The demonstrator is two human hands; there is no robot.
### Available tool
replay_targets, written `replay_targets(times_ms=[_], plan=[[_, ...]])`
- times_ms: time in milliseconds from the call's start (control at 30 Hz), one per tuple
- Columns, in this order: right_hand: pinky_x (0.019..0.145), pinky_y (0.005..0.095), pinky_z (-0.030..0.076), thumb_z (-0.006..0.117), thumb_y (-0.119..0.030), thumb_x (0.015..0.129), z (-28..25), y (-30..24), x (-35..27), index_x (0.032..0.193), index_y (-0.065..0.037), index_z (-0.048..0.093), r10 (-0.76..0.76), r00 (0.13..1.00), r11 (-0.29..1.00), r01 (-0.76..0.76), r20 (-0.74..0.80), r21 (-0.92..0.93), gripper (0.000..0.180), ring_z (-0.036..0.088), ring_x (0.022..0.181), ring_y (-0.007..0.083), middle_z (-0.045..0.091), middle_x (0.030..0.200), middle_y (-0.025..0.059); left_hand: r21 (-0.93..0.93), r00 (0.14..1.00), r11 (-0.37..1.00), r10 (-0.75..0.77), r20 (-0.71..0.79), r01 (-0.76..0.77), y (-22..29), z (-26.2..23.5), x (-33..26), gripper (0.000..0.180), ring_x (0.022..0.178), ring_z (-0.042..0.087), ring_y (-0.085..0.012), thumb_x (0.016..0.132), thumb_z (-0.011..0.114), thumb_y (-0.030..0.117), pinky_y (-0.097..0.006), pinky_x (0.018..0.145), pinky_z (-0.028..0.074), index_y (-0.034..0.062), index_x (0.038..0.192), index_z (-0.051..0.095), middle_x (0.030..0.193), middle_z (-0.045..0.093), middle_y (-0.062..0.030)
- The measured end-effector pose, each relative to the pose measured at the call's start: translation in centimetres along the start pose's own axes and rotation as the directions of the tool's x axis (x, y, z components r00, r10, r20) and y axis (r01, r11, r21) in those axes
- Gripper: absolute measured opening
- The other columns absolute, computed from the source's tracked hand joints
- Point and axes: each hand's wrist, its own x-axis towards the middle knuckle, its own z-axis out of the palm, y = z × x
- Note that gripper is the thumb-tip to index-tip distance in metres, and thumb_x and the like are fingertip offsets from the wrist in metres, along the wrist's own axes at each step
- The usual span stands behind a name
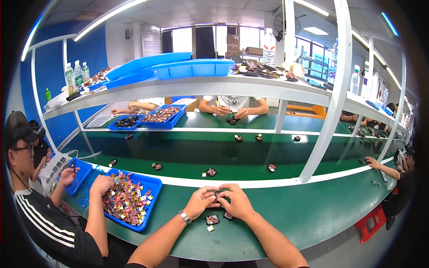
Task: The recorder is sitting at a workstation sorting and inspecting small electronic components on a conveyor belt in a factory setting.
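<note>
My left hand (200,203), with a metal-band watch on its wrist, and my right hand (237,202) meet over the green table (268,214). Between their fingertips they pinch a small black part (218,194), mostly covered by the fingers. Just below the hands lies a small dark piece with a reddish, shiny middle (212,219). A similar piece (228,215) sits partly under my right hand. Nearer to me is a small white and yellow tab (210,228).
Left of my hands stands a blue tray (154,185) heaped with small parts; a co-worker's hand (103,183) reaches into it. Several similar parts (211,172) lie on the green strip beyond the white rail (187,182). A white post (328,98) rises right, under a loaded shelf (192,89).
</note>
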Motion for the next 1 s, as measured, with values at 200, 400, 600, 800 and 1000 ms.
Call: replay_targets(times_ms=[200, 400, 600, 800, 1000], plan=[[0.092, 0.0365, 0.049, 0.07, -0.011, 0.081, 0.8, -0.4, 0.1, 0.09, -0.006, 0.072, -0.056, 0.992, 0.998, 0.059, -0.113, 0.022, 0.011, 0.057, 0.11, 0.027, 0.063, 0.113, 0.0066, -0.082, 1.0, 0.996, 0.02, -0.009, -0.021, -0.4, -0.7, -0.1, 0.027, 0.104, 0.065, -0.0213, 0.098, 0.053, 0.005, -0.036, 0.09, 0.058, 0.0011, 0.124, 0.049, 0.115, 0.062, -0.0139], [0.094, 0.0382, 0.048, 0.07, -0.011, 0.081, 1.1, 0.5, 0.0, 0.094, -0.007, 0.074, -0.028, 0.993, 0.989, 0.043, -0.113, 0.138, 0.014, 0.057, 0.11, 0.0269, 0.064, 0.114, 0.0059, -0.065, 1.0, 0.998, 0.018, 0.017, -0.017, -0.4, -0.7, -0.1, 0.026, 0.106, 0.064, -0.0215, 0.1, 0.048, 0.003, -0.034, 0.091, 0.057, 0.0018, 0.126, 0.047, 0.119, 0.06, -0.0145], [0.096, 0.0386, 0.046, 0.069, -0.014, 0.083, 1.6, 0.5, 0.0, 0.095, -0.008, 0.074, 0.047, 0.992, 0.986, -0.027, -0.116, 0.165, 0.014, 0.056, 0.111, 0.0272, 0.065, 0.114, 0.0054, -0.074, 1.0, 0.997, 0.009, 0.001, -0.009, -0.5, -0.7, 0.0, 0.023, 0.105, 0.064, -0.0207, 0.098, 0.054, 0.006, -0.038, 0.092, 0.057, 0.0022, 0.121, 0.05, 0.115, 0.061, -0.0138], [0.096, 0.0388, 0.046, 0.07, -0.014, 0.083, 1.5, 0.4, -0.1, 0.096, -0.01, 0.075, 0.087, 0.992, 0.973, -0.066, -0.087, 0.222, 0.015, 0.056, 0.111, 0.0274, 0.065, 0.114, 0.0055, -0.104, 1.0, 0.994, 0.01, 0.008, -0.009, -0.5, -0.8, 0.0, 0.024, 0.105, 0.064, -0.021, 0.098, 0.054, 0.008, -0.039, 0.092, 0.057, 0.0022, 0.121, 0.05, 0.116, 0.061, -0.014], [0.098, 0.0386, 0.045, 0.071, -0.013, 0.081, 1.7, -0.4, 0.1, 0.096, -0.01, 0.075, 0.076, 0.99, 0.97, -0.046, -0.122, 0.237, 0.016, 0.055, 0.116, 0.0278, 0.064, 0.118, 0.0059, -0.089, 0.993, 0.989, 0.115, 0.007, -0.114, -0.6, -0.8, 0.0, 0.024, 0.104, 0.065, -0.0216, 0.099, 0.05, 0.003, -0.035, 0.091, 0.058, -0.0007, 0.122, 0.049, 0.115, 0.063, -0.0148]])
